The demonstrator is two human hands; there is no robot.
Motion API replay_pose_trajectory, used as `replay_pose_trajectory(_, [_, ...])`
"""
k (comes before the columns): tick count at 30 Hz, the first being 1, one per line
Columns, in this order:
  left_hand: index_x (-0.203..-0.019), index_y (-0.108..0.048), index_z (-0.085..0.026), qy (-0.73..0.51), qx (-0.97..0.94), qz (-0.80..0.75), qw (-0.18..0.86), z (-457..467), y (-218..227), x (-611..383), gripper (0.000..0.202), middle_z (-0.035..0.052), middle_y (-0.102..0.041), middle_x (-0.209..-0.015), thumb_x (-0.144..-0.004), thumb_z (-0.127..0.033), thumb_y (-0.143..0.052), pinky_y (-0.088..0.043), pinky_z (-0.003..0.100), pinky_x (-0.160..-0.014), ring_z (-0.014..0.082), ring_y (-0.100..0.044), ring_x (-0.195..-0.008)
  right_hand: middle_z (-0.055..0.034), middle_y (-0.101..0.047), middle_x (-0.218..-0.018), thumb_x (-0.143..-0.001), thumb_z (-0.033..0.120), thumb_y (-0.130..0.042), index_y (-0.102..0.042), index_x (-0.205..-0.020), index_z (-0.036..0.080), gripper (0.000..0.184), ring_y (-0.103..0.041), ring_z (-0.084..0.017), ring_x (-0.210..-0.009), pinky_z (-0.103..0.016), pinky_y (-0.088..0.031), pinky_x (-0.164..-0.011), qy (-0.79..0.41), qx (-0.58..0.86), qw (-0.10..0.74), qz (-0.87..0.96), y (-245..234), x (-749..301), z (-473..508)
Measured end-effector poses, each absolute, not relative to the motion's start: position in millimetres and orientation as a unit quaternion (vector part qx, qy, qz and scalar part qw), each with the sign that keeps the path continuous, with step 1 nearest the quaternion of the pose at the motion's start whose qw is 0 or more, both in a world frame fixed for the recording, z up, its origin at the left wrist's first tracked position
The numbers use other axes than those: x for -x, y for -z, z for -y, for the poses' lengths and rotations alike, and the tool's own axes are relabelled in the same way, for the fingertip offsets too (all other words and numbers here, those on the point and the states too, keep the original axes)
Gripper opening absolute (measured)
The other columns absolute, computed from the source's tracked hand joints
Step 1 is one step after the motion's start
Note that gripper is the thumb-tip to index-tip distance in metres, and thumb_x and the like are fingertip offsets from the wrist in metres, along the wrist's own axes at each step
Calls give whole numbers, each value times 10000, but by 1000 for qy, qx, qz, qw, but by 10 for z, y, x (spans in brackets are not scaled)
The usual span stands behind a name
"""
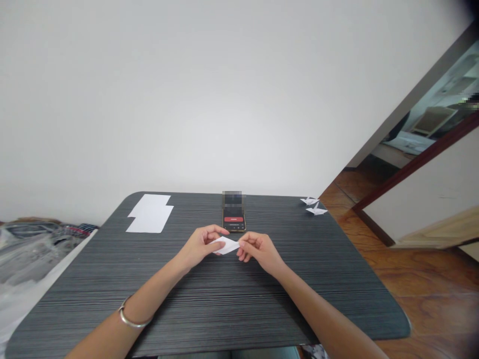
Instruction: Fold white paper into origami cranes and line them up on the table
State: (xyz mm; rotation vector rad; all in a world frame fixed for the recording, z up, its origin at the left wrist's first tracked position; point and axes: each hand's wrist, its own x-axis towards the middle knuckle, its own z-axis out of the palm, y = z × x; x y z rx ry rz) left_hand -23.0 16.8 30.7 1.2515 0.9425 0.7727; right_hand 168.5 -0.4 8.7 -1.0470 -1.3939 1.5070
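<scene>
Both of my hands hold a small folded white paper piece [226, 245] just above the middle of the dark striped table [209, 304]. My left hand [200, 245] pinches its left end between thumb and fingers. My right hand [258, 249] pinches its pointed right end. A silver bangle [131, 320] circles my left wrist. Just behind the paper piece, a phone [234, 219] lies flat with its screen lit.
Several white paper sheets [150, 213] lie stacked at the table's far left. Two folded white paper figures [313, 206] sit at the far right corner. Piled fabric [33, 244] lies to the left of the table, a wooden floor [422, 279] and an open doorway to the right.
</scene>
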Motion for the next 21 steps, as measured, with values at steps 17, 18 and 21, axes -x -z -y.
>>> replay_pose_trajectory(17, [-788, -664, -177, -375, -691, -453, 420, -109, -272, 215, 135, 39, -698, -785, -738, -291, -612, -436, 281, -747, 192, -627, -766, -1, -657, -568, -734, 348, -617, -588, -830, 147, 225, -591, -99, -447, -181, -439, -410, -622, 400, 439, 510, -82, -1644, 16])
replay_pose_trajectory(18, [-753, -671, -181, -380, -701, -444, 408, -103, -275, 210, 115, 48, -702, -815, -737, -280, -615, -435, 293, -787, 203, -628, -815, -7, -667, -588, -721, 343, -632, -595, -825, 148, 225, -600, -102, -462, -182, -445, -412, -626, 398, 442, 505, -86, -1639, 19])
replay_pose_trajectory(21, [-708, -676, -182, -398, -721, -416, 385, -95, -282, 202, 84, 75, -686, -946, -733, -241, -622, -408, 330, -884, 219, -594, -957, -25, -688, -638, -672, 314, -682, -615, -750, 148, 196, -624, -116, -521, -189, -466, -434, -619, 402, 463, 491, -102, -1620, 41])
